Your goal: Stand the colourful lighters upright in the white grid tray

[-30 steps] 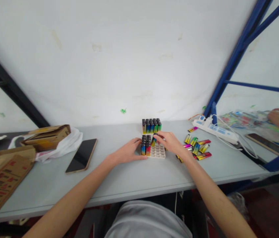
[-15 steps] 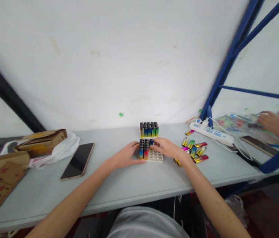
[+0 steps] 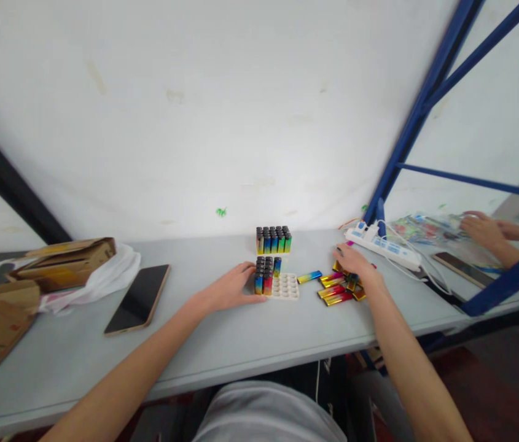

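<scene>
My left hand (image 3: pixel 234 287) grips the left side of a white tray (image 3: pixel 290 287) with round holes, its thumb along the front edge. Lighters with black tops and shiny coloured bodies (image 3: pixel 263 277) stand upright in the tray's left columns. A single blue-and-yellow lighter (image 3: pixel 277 267) stands at the back of the column beside them. My right hand (image 3: pixel 354 263) is over a pile of loose lighters (image 3: pixel 335 296), fingers curled, with a dark lighter end showing at the fingertips. One loose blue-and-yellow lighter (image 3: pixel 309 277) lies between tray and pile.
A block of upright lighters (image 3: pixel 274 240) stands behind the tray. A power strip (image 3: pixel 383 248) with cables lies to the right, beside a blue frame post (image 3: pixel 406 147). On the left are a phone (image 3: pixel 137 299) and cardboard boxes (image 3: pixel 70 264). Another person's hands (image 3: pixel 484 228) are at far right.
My right hand has left the tray and moved right onto the pile. The lighter it held now stands in the tray. Loose lighters have shifted leftward. My left hand stays at the tray.
</scene>
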`<state>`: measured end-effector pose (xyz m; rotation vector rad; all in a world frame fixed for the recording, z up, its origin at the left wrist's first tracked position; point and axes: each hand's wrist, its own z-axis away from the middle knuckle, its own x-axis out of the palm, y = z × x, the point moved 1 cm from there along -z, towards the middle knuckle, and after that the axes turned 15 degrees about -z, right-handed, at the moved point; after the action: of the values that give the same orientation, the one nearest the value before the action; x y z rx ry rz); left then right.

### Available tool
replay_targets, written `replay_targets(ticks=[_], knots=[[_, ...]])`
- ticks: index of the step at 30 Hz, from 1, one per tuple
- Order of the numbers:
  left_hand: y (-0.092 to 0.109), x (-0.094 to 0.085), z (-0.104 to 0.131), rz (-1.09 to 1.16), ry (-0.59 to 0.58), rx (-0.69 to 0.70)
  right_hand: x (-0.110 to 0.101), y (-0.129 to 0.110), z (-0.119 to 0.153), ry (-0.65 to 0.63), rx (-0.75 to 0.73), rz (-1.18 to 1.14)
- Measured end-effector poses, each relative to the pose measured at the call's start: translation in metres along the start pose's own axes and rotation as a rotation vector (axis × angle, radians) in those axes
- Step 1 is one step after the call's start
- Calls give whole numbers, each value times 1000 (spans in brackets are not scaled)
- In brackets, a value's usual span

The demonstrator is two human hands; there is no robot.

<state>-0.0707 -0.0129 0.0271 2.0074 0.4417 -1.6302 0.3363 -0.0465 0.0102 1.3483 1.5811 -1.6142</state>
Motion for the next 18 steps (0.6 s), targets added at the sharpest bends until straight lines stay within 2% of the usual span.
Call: replay_targets(ticks=[4, 7, 10, 13, 16, 18], knots=[[2, 0, 0, -9, 13, 5, 0, -14, 0, -17, -48, 2], [4, -1, 0, -1, 12, 19, 2, -28, -4, -28, -150, -16], [5, -2, 0, 8, 10, 21, 10, -37, -9, 14, -234, -31], [4, -1, 0, 14, 8, 9, 21, -40, -13, 72, -185, -13], [3, 0, 0, 24, 20, 13, 29, -41, -14, 55, -108, -11], [3, 0, 0, 29, 30, 21, 29, -42, -13, 63, -117, -65]])
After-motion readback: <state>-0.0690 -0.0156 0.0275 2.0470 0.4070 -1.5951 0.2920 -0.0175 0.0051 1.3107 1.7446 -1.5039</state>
